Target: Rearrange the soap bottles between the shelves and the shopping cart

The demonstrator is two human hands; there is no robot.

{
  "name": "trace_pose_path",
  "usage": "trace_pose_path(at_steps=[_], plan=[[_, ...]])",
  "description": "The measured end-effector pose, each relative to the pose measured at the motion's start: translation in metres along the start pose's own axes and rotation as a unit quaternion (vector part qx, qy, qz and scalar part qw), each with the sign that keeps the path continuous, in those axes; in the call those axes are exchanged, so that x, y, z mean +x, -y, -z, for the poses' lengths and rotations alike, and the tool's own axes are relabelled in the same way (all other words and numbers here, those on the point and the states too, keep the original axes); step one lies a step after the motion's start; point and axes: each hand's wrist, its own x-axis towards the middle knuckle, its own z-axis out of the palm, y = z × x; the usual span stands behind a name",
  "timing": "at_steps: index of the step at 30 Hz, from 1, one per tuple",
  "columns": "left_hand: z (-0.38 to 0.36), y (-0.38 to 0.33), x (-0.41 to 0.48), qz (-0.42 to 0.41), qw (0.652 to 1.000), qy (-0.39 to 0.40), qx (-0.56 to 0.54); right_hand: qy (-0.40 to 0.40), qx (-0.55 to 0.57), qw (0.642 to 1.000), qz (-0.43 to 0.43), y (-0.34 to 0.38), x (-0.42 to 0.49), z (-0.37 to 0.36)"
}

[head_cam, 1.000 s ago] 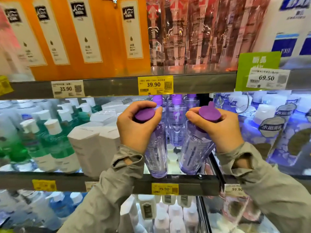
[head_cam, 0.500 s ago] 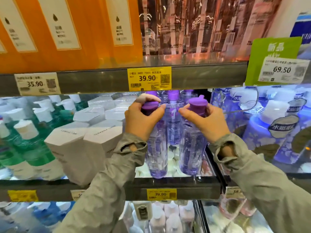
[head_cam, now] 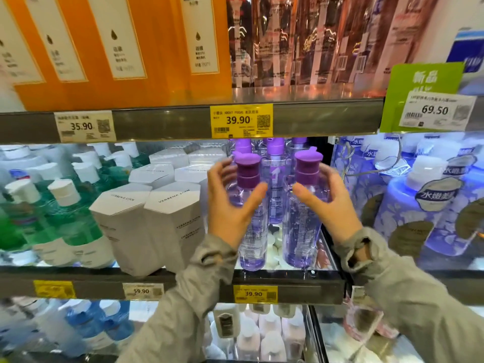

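On grey metal shelf (head_cam: 288, 282), clear purple-capped soap bottles stand upright: left bottle (head_cam: 255, 247) inside left hand (head_cam: 230, 205), right bottle (head_cam: 301, 231) inside right hand (head_cam: 330, 203); fingers spread, unclamped.

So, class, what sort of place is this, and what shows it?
Most likely a shop's toiletries aisle: shelf-edge price tags, rows of identical purple-capped bottles, and stacked white boxes.

soap bottles (head_cam: 255, 244) clear purple | boxes (head_cam: 170, 218) white | cartons (head_cam: 162, 48) orange
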Motion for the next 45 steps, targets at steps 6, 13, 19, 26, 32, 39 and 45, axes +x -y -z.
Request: trace_pose_path(at_steps=[6,13,19,26,32,39,45], plan=[[-0.006,0.048,-0.057,0.115,0.991,0.058,0.02,0.014,-0.025,0.999,-0.029,-0.041,-0.04,-0.005],[0.0,0.054,-0.05,0.124,0.987,0.095,0.028,-0.01,-0.101,0.995,-0.01,-0.042,-0.04,-0.002],[0.019,0.063,-0.036,0.163,0.968,0.185,0.055,0.041,-0.093,0.994,-0.042,-0.046,-0.036,0.009],[0.035,0.057,-0.04,0.197,0.963,0.183,-0.001,0.049,-0.073,0.995,-0.039,-0.046,-0.041,0.017],[0.021,0.046,-0.05,0.163,0.974,0.15,0.054,0.033,-0.068,0.996,-0.042,-0.048,-0.047,0.012],[-0.011,0.029,-0.054,0.123,0.98,-0.021,0.157,-0.003,-0.089,0.995,-0.035,-0.046,-0.051,0.004],[0.009,0.039,-0.046,0.115,0.983,0.06,0.133,-0.021,-0.104,0.994,-0.035,-0.049,-0.053,0.002]])
